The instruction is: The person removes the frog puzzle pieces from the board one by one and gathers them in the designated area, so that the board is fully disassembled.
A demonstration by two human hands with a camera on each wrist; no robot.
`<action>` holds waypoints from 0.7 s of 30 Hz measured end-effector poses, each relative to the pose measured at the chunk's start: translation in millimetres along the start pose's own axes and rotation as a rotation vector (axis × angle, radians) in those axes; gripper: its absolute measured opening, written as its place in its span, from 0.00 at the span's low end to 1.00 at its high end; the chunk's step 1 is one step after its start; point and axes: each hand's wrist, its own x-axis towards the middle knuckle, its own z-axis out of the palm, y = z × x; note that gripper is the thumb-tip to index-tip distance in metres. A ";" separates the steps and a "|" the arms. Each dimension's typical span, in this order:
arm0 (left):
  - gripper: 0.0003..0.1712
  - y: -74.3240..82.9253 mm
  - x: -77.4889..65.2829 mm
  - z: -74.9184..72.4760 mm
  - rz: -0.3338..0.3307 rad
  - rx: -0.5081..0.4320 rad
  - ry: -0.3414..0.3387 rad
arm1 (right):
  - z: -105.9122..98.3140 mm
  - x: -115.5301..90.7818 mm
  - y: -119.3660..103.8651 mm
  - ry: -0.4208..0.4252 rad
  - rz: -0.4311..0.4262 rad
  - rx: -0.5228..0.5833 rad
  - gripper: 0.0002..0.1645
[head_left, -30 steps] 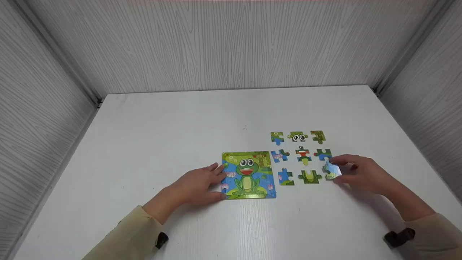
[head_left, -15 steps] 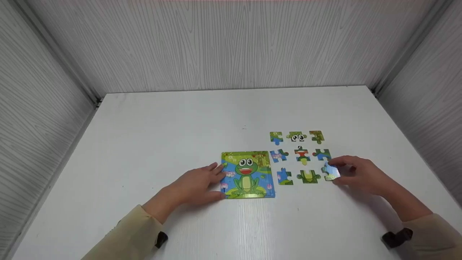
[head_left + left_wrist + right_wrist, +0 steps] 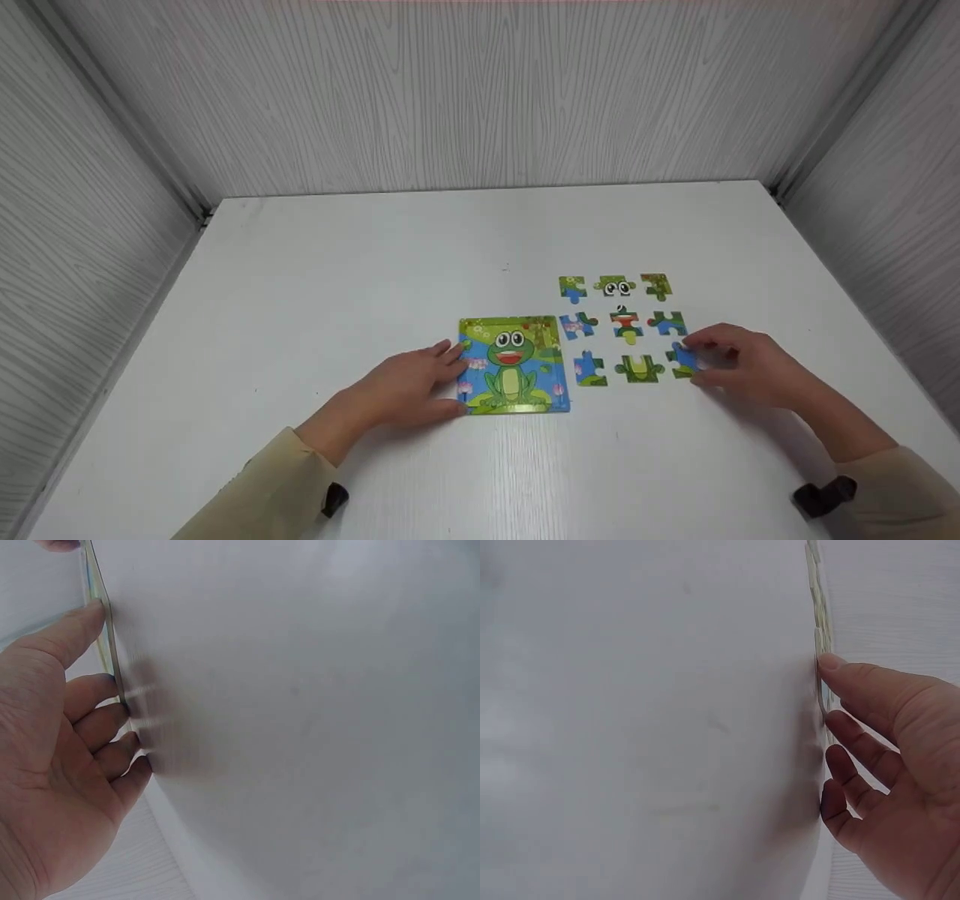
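Note:
My left hand (image 3: 409,386) rests at the left edge of a frog puzzle board (image 3: 511,367), thumb by its lower corner and relaxed fingertips along the side. In the left wrist view these fingertips meet the board's thin edge (image 3: 112,652). On the right, my right hand (image 3: 750,369) pinches the outer side of a blue-and-green puzzle piece (image 3: 681,361) between thumb and index finger. This piece lies flat at the lower right of the loose pieces. The right wrist view has the thumb and index finger at its edge, other fingers curled low over the table.
Several other pieces lie spaced in rows right of the board, among them a frog-eye piece (image 3: 616,287), a mouth piece (image 3: 625,324) and a belly piece (image 3: 639,368). The white table (image 3: 337,262) is bounded by grained panels (image 3: 480,90) at the back and sides.
The piece under my right hand has gone from slightly tilted and glaring to flat, shifting a little left. My left hand and the board keep their places.

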 end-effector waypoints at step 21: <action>0.44 -3.8 1.6 -39.7 -0.015 0.031 0.205 | -26.1 29.4 -40.2 0.188 -0.113 -0.060 0.35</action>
